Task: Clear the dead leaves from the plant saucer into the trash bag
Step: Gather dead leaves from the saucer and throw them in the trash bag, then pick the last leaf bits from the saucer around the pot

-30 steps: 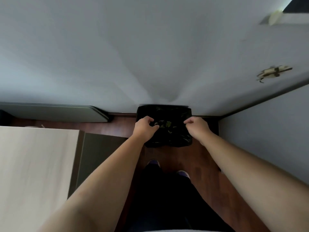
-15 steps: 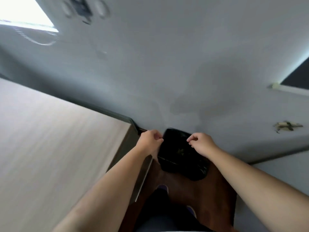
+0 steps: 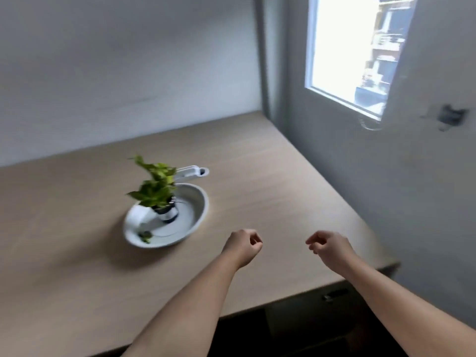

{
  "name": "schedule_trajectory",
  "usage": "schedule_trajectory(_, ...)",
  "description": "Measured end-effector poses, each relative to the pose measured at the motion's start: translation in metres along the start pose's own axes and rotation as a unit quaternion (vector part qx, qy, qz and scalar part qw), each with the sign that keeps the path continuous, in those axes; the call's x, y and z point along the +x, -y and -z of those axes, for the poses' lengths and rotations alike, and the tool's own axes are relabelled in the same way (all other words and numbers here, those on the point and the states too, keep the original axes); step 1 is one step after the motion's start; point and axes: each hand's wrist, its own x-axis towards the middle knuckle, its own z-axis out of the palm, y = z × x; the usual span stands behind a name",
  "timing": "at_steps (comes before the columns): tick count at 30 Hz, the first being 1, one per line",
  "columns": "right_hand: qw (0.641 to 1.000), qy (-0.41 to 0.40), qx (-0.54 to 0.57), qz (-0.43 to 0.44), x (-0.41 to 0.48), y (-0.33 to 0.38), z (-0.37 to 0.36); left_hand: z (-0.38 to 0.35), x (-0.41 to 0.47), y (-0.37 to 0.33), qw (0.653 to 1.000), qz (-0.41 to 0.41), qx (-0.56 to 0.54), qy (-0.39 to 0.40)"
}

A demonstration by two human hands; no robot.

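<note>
A white saucer (image 3: 195, 215) sits on the wooden table, holding a small green plant (image 3: 155, 186) in a pale pot. A little clump of dead leaves (image 3: 146, 236) lies near the saucer's front left rim. My left hand (image 3: 243, 244) hovers over the table to the right of the saucer, fingers curled in with nothing in them. My right hand (image 3: 327, 247) hangs further right, also loosely curled and empty. The trash bag is out of view.
A white tube-like object (image 3: 192, 172) lies on the table (image 3: 270, 176) just behind the saucer. The table's right edge runs along a grey wall with a bright window (image 3: 353, 50). Dark space lies below the table's front edge.
The view has swung from the black trash bag on the floor up to the table. Both hands have let go of the bag's rim and now hover over the tabletop.
</note>
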Motion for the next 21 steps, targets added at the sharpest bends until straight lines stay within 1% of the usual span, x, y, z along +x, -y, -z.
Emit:
schedule_trajectory(2, 0.998, 0.040, -0.027, 0.041, 0.006, 0.036, -0.034, 0.029, -0.011, 0.047, 0.998, 0.045, -0.012, -0.030)
schedule_trajectory(6, 0.990, 0.082, -0.057, 0.096, 0.017, 0.090, -0.093, 0.077, -0.024, 0.124, 0.991, 0.105, -0.028, -0.073)
schedule_trajectory(9, 0.982, 0.121, -0.084, 0.117, 0.027, 0.133, -0.146, 0.113, -0.024, 0.188, 0.988, 0.121, -0.014, -0.093)
schedule_trajectory(12, 0.971, 0.134, -0.125, 0.153, 0.038, 0.168, -0.200, 0.142, -0.013, 0.247, 0.989, 0.116, 0.045, -0.078)
schedule_trajectory(14, 0.960, 0.123, -0.160, 0.194, 0.044, 0.187, -0.230, 0.158, -0.001, 0.277, 0.989, 0.103, 0.089, -0.063)
schedule_trajectory(16, 0.950, 0.108, -0.185, 0.225, 0.050, 0.203, -0.259, 0.173, 0.018, 0.303, 0.983, 0.081, 0.161, -0.033)
schedule_trajectory(18, 0.937, 0.113, -0.215, 0.251, 0.053, 0.214, -0.280, 0.188, 0.035, 0.320, 0.973, 0.064, 0.223, 0.008)
schedule_trajectory(21, 0.914, 0.149, -0.267, 0.267, 0.059, 0.221, -0.306, 0.202, 0.055, 0.338, 0.969, 0.057, 0.232, 0.061)
